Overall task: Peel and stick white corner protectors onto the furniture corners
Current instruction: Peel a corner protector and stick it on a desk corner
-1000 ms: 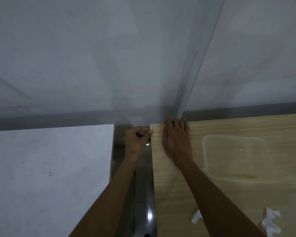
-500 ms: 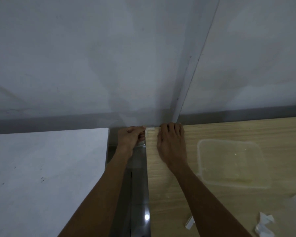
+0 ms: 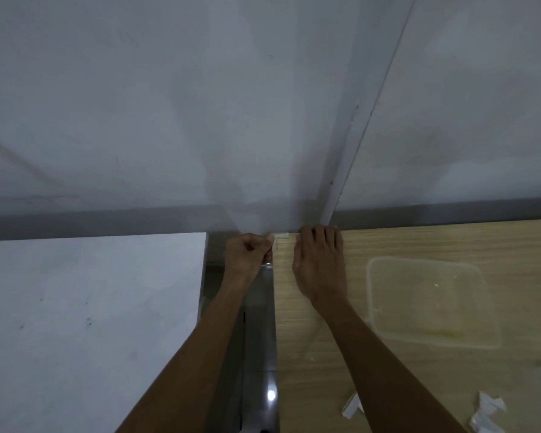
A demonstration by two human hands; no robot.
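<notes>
The left hand (image 3: 250, 254) is curled into a tight fist, and its thumb side is pushed against the side flap of the white corner protector (image 3: 278, 237). The protector sits wrapped over the far left corner of the wooden table (image 3: 388, 385). The fist is a shade closer to that corner than it was half a second ago. The right hand (image 3: 320, 264) lies flat on the tabletop just right of the protector, with straight fingers that reach the far edge, much as it did before. Further right on the table rests a clear plastic lid (image 3: 428, 301). Near the table's front edge lie white backing scraps (image 3: 487, 414). Left of the table, across a narrow gap of floor (image 3: 260, 354), stands a white table (image 3: 91, 307).
</notes>
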